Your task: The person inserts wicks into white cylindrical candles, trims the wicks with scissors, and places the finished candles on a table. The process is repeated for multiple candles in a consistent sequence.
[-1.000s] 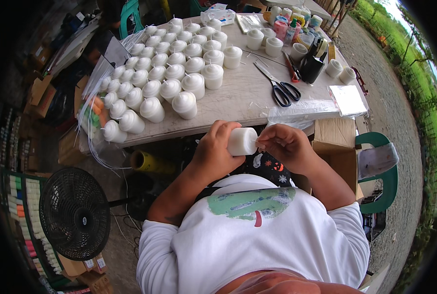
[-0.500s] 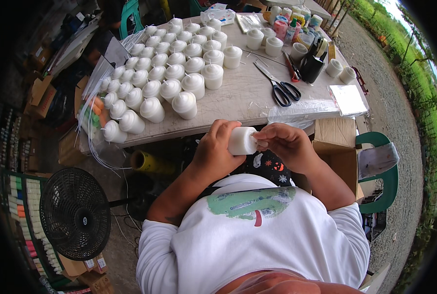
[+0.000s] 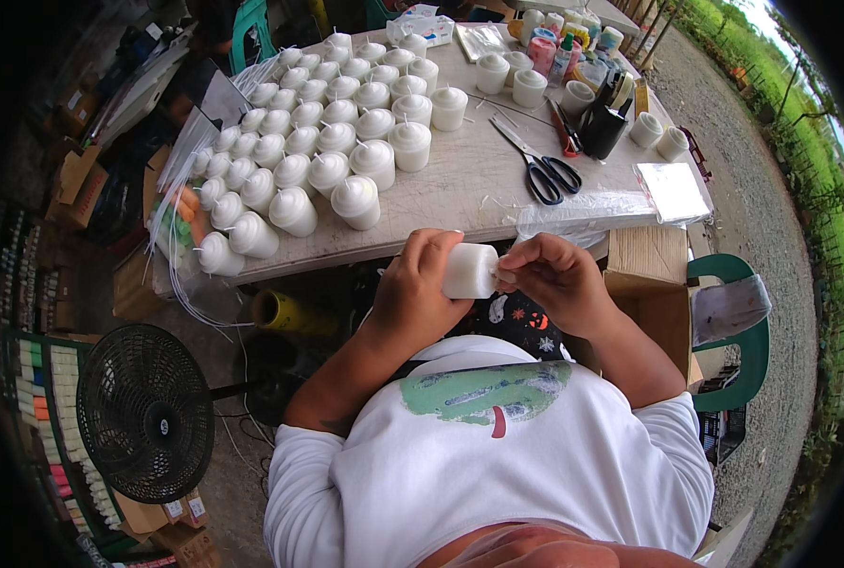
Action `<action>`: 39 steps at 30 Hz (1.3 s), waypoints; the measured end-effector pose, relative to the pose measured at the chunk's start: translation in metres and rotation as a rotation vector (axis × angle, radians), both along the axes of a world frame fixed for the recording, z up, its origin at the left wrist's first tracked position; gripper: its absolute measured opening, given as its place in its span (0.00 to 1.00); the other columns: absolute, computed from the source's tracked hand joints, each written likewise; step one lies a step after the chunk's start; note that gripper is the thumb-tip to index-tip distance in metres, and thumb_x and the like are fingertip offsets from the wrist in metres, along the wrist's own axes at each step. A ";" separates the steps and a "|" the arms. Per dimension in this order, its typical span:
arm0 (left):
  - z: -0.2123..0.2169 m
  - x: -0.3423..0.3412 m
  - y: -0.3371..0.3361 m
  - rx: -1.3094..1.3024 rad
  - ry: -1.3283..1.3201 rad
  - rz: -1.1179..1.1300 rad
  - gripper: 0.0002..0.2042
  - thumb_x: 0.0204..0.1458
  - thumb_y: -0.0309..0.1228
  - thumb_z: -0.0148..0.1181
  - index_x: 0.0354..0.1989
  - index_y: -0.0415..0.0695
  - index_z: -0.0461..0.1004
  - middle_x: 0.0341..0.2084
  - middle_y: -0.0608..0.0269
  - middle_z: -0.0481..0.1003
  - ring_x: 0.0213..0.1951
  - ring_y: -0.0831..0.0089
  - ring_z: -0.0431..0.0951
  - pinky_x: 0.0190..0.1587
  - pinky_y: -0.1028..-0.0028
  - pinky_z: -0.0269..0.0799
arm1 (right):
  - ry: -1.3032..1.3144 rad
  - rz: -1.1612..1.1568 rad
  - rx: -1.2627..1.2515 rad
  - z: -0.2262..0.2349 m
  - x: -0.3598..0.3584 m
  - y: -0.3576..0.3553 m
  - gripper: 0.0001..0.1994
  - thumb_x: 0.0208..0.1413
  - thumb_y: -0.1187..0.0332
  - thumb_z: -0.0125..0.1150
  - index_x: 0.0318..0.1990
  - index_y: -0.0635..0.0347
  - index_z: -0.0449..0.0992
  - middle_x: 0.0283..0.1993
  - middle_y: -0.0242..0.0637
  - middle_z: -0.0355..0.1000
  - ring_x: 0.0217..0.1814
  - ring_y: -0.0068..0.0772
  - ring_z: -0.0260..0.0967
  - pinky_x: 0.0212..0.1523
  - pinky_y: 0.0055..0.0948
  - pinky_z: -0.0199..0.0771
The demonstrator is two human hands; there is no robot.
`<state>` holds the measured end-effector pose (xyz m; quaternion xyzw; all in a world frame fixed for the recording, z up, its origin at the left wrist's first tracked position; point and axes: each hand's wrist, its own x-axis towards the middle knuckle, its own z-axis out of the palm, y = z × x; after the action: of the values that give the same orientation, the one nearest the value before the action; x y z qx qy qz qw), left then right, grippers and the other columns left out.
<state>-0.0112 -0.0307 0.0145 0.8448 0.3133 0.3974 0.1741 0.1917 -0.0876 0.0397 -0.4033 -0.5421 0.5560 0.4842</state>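
Observation:
A white votive-style candle (image 3: pixel 469 271) lies sideways between my hands, just off the near edge of the table. My left hand (image 3: pixel 416 284) is wrapped round its base end. At the other end, the fingertips of my right hand (image 3: pixel 552 281) are pinched together against the candle's top; whatever they grip there, perhaps the wick, is too small to make out. Rows of similar white candles (image 3: pixel 355 203) with wicks stand upright on the table's left half.
On the table (image 3: pixel 460 204) lie black-handled scissors (image 3: pixel 547 175), a tape dispenser (image 3: pixel 604 123), clear plastic film (image 3: pixel 583 216) and paint bottles (image 3: pixel 561 62). An open cardboard box (image 3: pixel 647 260) and green chair (image 3: pixel 751 364) stand right; a black fan (image 3: pixel 147 414) stands left.
The candle has turned slightly between my hands, so its top end shows less. Both hands stay in nearly the same place.

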 end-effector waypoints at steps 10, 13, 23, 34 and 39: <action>-0.002 0.001 -0.001 0.114 0.040 0.008 0.32 0.32 0.24 0.70 0.51 0.40 0.65 0.43 0.51 0.69 0.42 0.52 0.75 0.43 0.60 0.74 | -0.129 -0.017 -0.173 0.023 -0.003 0.002 0.04 0.55 0.82 0.57 0.36 0.65 0.69 0.37 0.33 0.72 0.41 0.20 0.72 0.42 0.21 0.74; -0.002 0.002 -0.002 -0.022 0.026 -0.021 0.31 0.31 0.25 0.71 0.49 0.41 0.66 0.42 0.51 0.70 0.42 0.51 0.76 0.43 0.60 0.74 | -0.206 -0.076 -0.175 0.020 -0.007 0.002 0.06 0.54 0.81 0.59 0.39 0.65 0.71 0.37 0.34 0.73 0.40 0.22 0.73 0.41 0.23 0.75; 0.006 0.000 0.000 -0.306 -0.037 -0.110 0.26 0.31 0.26 0.71 0.44 0.43 0.69 0.39 0.53 0.72 0.42 0.51 0.75 0.44 0.60 0.73 | -0.620 -0.089 0.423 0.021 0.001 0.004 0.09 0.52 0.79 0.61 0.42 0.60 0.76 0.40 0.40 0.72 0.40 0.39 0.75 0.41 0.31 0.76; 0.008 0.000 -0.001 -0.279 -0.004 -0.081 0.29 0.30 0.26 0.71 0.46 0.44 0.68 0.41 0.53 0.71 0.42 0.50 0.75 0.44 0.60 0.74 | -0.669 -0.007 0.499 0.023 0.004 0.006 0.08 0.51 0.78 0.62 0.40 0.59 0.74 0.40 0.40 0.71 0.41 0.43 0.73 0.40 0.33 0.75; 0.011 0.001 -0.001 -0.264 -0.012 -0.080 0.29 0.30 0.26 0.71 0.47 0.44 0.68 0.41 0.52 0.71 0.42 0.50 0.75 0.43 0.60 0.74 | -0.666 -0.039 0.565 0.023 0.004 0.005 0.09 0.50 0.79 0.62 0.39 0.59 0.75 0.40 0.40 0.72 0.40 0.42 0.74 0.39 0.32 0.76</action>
<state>-0.0105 -0.0321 0.0259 0.8240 0.3277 0.3503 0.3014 0.1957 -0.0828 0.0624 -0.4224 -0.7919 0.2161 0.3844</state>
